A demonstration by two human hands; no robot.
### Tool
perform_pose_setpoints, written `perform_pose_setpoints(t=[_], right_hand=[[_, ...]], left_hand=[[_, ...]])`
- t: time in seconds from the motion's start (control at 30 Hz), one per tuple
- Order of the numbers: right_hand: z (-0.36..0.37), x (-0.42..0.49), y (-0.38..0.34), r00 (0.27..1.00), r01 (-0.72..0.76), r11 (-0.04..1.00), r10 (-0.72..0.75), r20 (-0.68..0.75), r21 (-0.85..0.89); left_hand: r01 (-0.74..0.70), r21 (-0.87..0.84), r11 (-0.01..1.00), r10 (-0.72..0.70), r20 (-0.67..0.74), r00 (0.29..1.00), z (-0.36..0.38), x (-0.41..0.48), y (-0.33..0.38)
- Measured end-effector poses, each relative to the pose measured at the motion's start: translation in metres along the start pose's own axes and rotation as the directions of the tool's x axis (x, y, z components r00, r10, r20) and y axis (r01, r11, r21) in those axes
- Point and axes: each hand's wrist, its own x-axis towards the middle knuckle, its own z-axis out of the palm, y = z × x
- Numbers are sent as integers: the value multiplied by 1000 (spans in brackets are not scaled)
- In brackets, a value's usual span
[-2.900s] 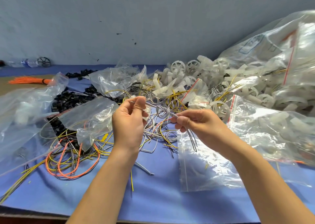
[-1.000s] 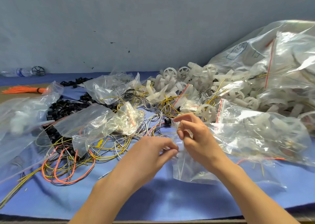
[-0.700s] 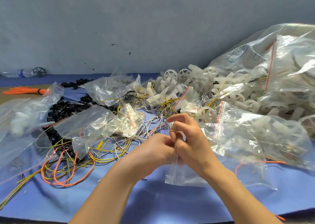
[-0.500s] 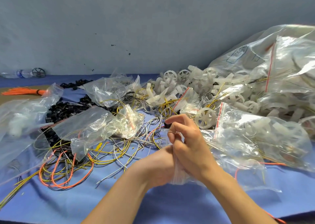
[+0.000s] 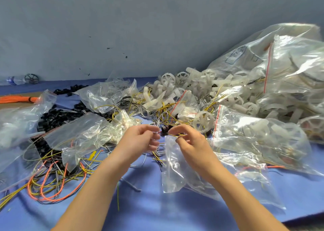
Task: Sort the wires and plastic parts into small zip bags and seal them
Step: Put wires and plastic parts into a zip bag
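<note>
change: left grip (image 5: 138, 141) has left the small zip bag (image 5: 175, 169), fingers curled, on what I cannot tell | right grip (image 5: 191, 144) pinches the bag mouth, bag hanging below it | judged: filling over, sealing comes next

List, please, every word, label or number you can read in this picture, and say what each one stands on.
Blue printed frame with marks on the large clear bag at the right: too blurred to read.
Blue label on the bottle at the far left by the wall: too small to read.
The small zip bags show only red seal strips, no text.
No legible text anywhere.
</note>
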Motion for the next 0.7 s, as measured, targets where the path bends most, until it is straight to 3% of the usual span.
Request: perform_pose_setpoints(t=[0.13,0.23,0.33,0.43,0.47,0.53,0.7], right_hand=[[-10,11,1,993,-87,989,96,-64,123],[-13,19,1,983,-122,972,146,-110,202],[-14,24,4,971,-129,947,181,-155,295],[-14,30,7,957,-150,906,234,-172,395],[-12,32,7,951,-157,896,250,-179,416],[-9,35,8,943,-166,882,273,-190,441],[-5,39,8,938,-162,866,283,-198,473]], left_hand=[[-100,187,977,134,-179,975,4,39,2],[-132,429,894,232,-192,954,16,80,7],[-143,705,694,273,-75,959,26,117,9],[-96,910,403,175,26,984,30,143,4],[-82,933,350,131,38,991,30,149,3],[-67,926,372,58,48,997,30,156,1],[3,814,581,-9,3,1000,32,159,-5]])
